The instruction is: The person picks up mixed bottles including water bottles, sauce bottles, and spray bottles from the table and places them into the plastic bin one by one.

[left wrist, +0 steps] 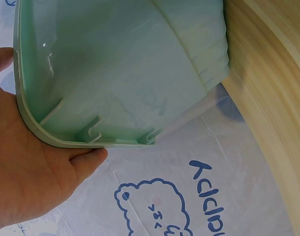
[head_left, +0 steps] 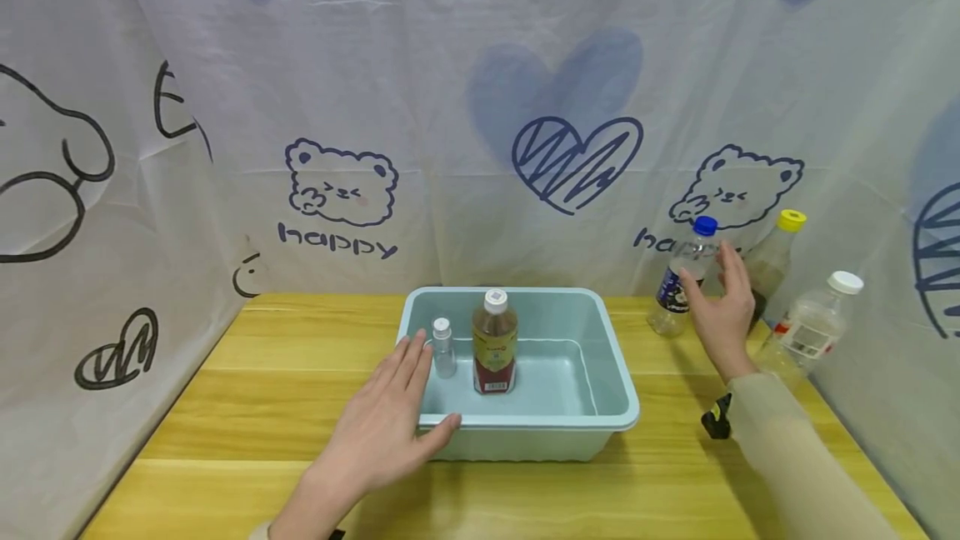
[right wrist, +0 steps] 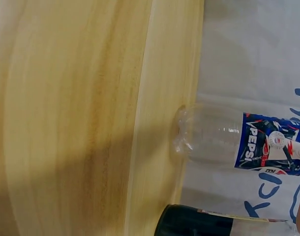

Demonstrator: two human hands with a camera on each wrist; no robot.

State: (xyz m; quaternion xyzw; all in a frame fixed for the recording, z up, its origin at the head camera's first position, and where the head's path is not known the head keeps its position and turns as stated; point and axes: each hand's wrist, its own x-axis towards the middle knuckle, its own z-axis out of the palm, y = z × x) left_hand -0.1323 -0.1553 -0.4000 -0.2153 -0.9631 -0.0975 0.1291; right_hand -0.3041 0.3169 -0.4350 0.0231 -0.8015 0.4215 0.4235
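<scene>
My left hand (head_left: 382,415) rests with extended fingers on the front left corner of a pale green plastic basin (head_left: 525,421); the left wrist view shows the palm against its rim. In the basin stand a small clear bottle (head_left: 444,354) with a white cap and a larger labelled bottle (head_left: 494,348) of reddish-brown colour. My right hand (head_left: 723,315), fingers spread, is beside an upright clear Pepsi bottle (head_left: 670,290) with a blue cap. Whether it touches the bottle I cannot tell. Only a fingertip enters the right wrist view, below the Pepsi label (right wrist: 273,145).
Behind the right hand stands a yellow-capped bottle (head_left: 772,257), dark near its base. A clear bottle (head_left: 813,327) with a white cap is to its right, partly behind the sleeve. A printed curtain (head_left: 450,215) hangs behind the wooden table (head_left: 225,415).
</scene>
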